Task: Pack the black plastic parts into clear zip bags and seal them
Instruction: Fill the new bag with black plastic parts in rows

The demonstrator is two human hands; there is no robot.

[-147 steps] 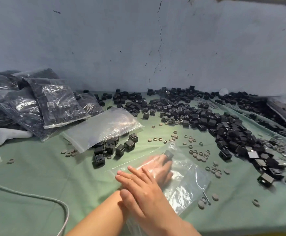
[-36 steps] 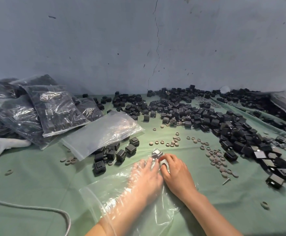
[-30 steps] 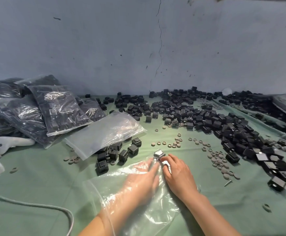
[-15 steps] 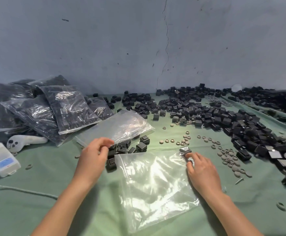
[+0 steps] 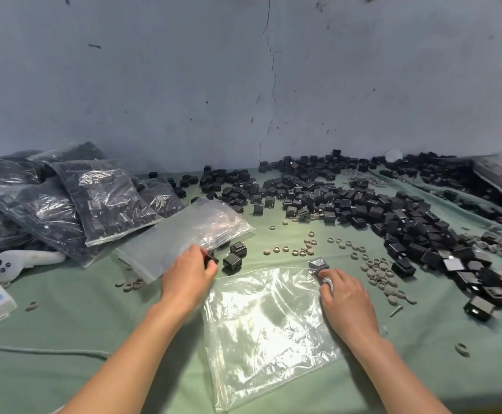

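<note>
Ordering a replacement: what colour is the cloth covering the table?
The cloth is pale green; head view.

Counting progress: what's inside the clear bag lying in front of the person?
One black part sits in the clear bag's far corner, by the right hand. The rest looks empty; under that hand is hidden.

Dim even light, glare on clear bag, edges curved

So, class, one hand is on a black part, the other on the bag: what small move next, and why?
Probably carry the black part pinched by the left hand to the clear bag, whose far corner the right hand holds; it lies flat, nearly empty.
</note>
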